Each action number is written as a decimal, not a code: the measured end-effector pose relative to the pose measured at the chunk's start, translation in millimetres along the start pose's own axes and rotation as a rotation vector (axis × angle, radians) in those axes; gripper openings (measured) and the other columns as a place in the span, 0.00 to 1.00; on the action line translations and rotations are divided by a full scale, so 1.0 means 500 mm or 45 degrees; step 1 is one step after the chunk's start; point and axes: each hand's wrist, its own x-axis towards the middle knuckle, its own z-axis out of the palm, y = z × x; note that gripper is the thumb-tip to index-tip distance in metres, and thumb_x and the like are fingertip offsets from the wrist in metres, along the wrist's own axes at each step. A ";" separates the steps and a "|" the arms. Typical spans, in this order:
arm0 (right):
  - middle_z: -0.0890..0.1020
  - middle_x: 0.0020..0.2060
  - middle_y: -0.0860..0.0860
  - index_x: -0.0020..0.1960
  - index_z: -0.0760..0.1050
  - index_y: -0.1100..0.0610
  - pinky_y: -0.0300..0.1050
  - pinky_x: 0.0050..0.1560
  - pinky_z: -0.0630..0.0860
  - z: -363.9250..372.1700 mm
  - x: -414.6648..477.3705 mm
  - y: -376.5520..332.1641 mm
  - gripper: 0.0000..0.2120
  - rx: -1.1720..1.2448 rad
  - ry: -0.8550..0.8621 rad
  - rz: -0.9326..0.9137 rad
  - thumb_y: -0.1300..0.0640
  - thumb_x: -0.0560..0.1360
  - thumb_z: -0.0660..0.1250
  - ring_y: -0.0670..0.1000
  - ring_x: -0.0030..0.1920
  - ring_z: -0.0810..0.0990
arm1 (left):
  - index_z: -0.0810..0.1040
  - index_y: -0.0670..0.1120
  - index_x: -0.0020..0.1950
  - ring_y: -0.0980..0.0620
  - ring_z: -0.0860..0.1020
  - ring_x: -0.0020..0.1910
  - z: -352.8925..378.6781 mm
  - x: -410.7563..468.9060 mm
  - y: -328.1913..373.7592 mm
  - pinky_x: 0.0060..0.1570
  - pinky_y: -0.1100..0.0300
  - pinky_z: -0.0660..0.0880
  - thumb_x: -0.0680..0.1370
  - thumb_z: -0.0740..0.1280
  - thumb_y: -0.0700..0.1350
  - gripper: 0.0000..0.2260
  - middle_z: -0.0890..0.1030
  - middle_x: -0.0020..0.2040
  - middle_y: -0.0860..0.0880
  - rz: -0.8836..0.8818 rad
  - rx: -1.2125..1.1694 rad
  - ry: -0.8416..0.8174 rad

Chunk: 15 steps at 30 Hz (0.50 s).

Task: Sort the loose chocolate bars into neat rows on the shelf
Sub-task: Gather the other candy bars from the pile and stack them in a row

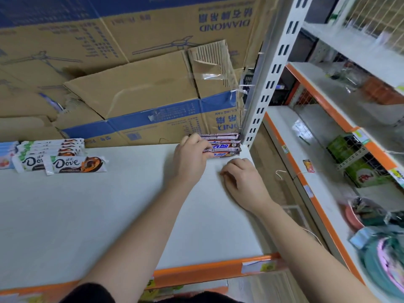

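Head view. Two grips work at the far right corner of one white shelf (109, 215).

The left grip (192, 158) is clenched on the brown chocolate bars (226, 147): its fingers curl over the near-left ends of the stack. These bars lie directly beyond and to the right of this grip, packed side by side. At least four can be counted, and the exact number is unclear because the wrappers overlap. Their far ends reach one slotted white post (264, 99).

The right grip (242, 180) rests on the shelf just right of and nearer than the left grip. Its fingers are loosely curled, with nothing seen in them. The brown bars lie just beyond its knuckles and apart from it.

Well to the left of both grips are the Dove bars (75, 165). Two lie flat in front, label up, and about five more stand in a row (52, 147) just behind them. Pale blue packs (6, 149) touch that group's left side; their number cannot be told.

Beyond the grips, cardboard boxes (142, 90) form the shelf's back wall. One orange lip (207, 271) runs along the shelf's near edge, under the forearms. A second rack (284, 136) stands to the right of the right grip.
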 end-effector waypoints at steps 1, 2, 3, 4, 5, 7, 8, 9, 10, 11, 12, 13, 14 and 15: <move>0.77 0.42 0.50 0.46 0.77 0.56 0.51 0.44 0.71 0.000 0.000 0.000 0.07 -0.003 0.001 0.001 0.63 0.70 0.64 0.57 0.42 0.73 | 0.82 0.47 0.47 0.44 0.73 0.49 0.009 0.003 0.003 0.47 0.50 0.71 0.72 0.70 0.48 0.06 0.78 0.45 0.49 0.016 0.036 0.008; 0.77 0.42 0.50 0.46 0.77 0.55 0.51 0.44 0.71 0.000 0.001 0.000 0.07 -0.005 0.003 0.005 0.63 0.70 0.63 0.57 0.42 0.73 | 0.81 0.49 0.47 0.45 0.73 0.50 0.015 0.006 0.006 0.48 0.51 0.69 0.72 0.70 0.49 0.07 0.79 0.45 0.50 0.018 0.072 0.016; 0.77 0.42 0.50 0.46 0.77 0.55 0.51 0.44 0.71 -0.001 0.001 -0.002 0.07 -0.005 0.005 0.011 0.63 0.70 0.63 0.57 0.42 0.73 | 0.81 0.50 0.47 0.46 0.72 0.51 0.019 0.009 0.007 0.48 0.53 0.66 0.72 0.70 0.50 0.07 0.79 0.45 0.51 0.014 0.103 0.032; 0.77 0.42 0.50 0.46 0.76 0.55 0.51 0.45 0.71 -0.002 0.002 -0.003 0.07 -0.002 0.006 0.016 0.63 0.70 0.63 0.56 0.42 0.73 | 0.80 0.51 0.47 0.47 0.72 0.51 0.021 0.012 0.008 0.48 0.54 0.64 0.72 0.70 0.51 0.07 0.80 0.46 0.53 0.005 0.126 0.050; 0.77 0.42 0.50 0.46 0.76 0.55 0.51 0.45 0.71 -0.003 0.002 -0.004 0.07 -0.002 0.007 0.019 0.62 0.70 0.63 0.56 0.42 0.73 | 0.79 0.52 0.47 0.47 0.72 0.50 0.022 0.015 0.010 0.47 0.55 0.63 0.71 0.70 0.52 0.07 0.80 0.46 0.54 -0.001 0.141 0.065; 0.77 0.42 0.50 0.46 0.76 0.55 0.50 0.45 0.71 -0.004 0.001 -0.005 0.07 -0.004 0.005 0.023 0.62 0.70 0.63 0.56 0.42 0.72 | 0.77 0.52 0.45 0.48 0.72 0.49 0.023 0.021 0.011 0.46 0.54 0.62 0.70 0.71 0.52 0.07 0.80 0.45 0.54 0.006 0.158 0.078; 0.77 0.42 0.50 0.46 0.76 0.55 0.50 0.44 0.71 -0.004 0.000 -0.005 0.07 -0.005 0.004 0.027 0.62 0.70 0.63 0.56 0.42 0.72 | 0.77 0.51 0.44 0.47 0.72 0.48 0.024 0.023 0.011 0.46 0.54 0.62 0.70 0.71 0.51 0.07 0.80 0.44 0.53 0.012 0.164 0.077; 0.77 0.42 0.50 0.46 0.76 0.56 0.51 0.44 0.71 -0.003 -0.001 -0.005 0.06 -0.008 0.007 0.030 0.62 0.71 0.62 0.56 0.42 0.72 | 0.78 0.50 0.43 0.47 0.72 0.48 0.024 0.024 0.010 0.46 0.54 0.62 0.70 0.72 0.51 0.07 0.79 0.44 0.52 0.017 0.165 0.078; 0.77 0.42 0.50 0.46 0.76 0.56 0.51 0.44 0.71 -0.003 -0.002 -0.005 0.07 -0.012 0.008 0.033 0.61 0.71 0.61 0.56 0.42 0.72 | 0.78 0.50 0.43 0.47 0.72 0.48 0.025 0.025 0.010 0.46 0.55 0.61 0.69 0.72 0.50 0.07 0.77 0.45 0.51 0.015 0.160 0.084; 0.77 0.42 0.50 0.46 0.76 0.56 0.51 0.44 0.71 -0.003 -0.002 -0.006 0.07 -0.017 0.005 0.035 0.60 0.72 0.60 0.56 0.42 0.72 | 0.78 0.49 0.43 0.47 0.72 0.48 0.026 0.026 0.009 0.47 0.55 0.61 0.69 0.73 0.50 0.08 0.75 0.45 0.50 0.007 0.157 0.092; 0.77 0.42 0.50 0.46 0.76 0.56 0.51 0.44 0.72 -0.003 -0.002 -0.008 0.09 -0.021 0.000 0.036 0.58 0.73 0.58 0.56 0.42 0.72 | 0.78 0.49 0.44 0.48 0.71 0.49 0.025 0.027 0.008 0.48 0.56 0.62 0.68 0.73 0.50 0.09 0.73 0.46 0.50 -0.006 0.164 0.095; 0.77 0.42 0.50 0.46 0.77 0.56 0.51 0.44 0.72 -0.003 -0.001 -0.009 0.10 -0.025 -0.006 0.038 0.57 0.73 0.57 0.56 0.43 0.72 | 0.77 0.50 0.45 0.48 0.71 0.50 0.024 0.028 0.008 0.49 0.56 0.62 0.68 0.73 0.51 0.10 0.72 0.47 0.50 -0.018 0.183 0.093; 0.77 0.42 0.50 0.46 0.77 0.56 0.52 0.44 0.72 -0.004 0.000 -0.010 0.11 -0.027 -0.011 0.044 0.56 0.73 0.56 0.56 0.42 0.72 | 0.77 0.50 0.46 0.49 0.71 0.51 0.022 0.028 0.007 0.50 0.56 0.62 0.69 0.73 0.52 0.11 0.72 0.48 0.50 -0.026 0.203 0.086; 0.77 0.42 0.50 0.46 0.77 0.56 0.52 0.44 0.72 -0.005 0.000 -0.011 0.12 -0.029 -0.017 0.051 0.56 0.73 0.55 0.56 0.42 0.72 | 0.76 0.50 0.47 0.49 0.70 0.51 0.018 0.028 0.006 0.51 0.55 0.63 0.69 0.73 0.52 0.11 0.72 0.49 0.50 -0.025 0.216 0.081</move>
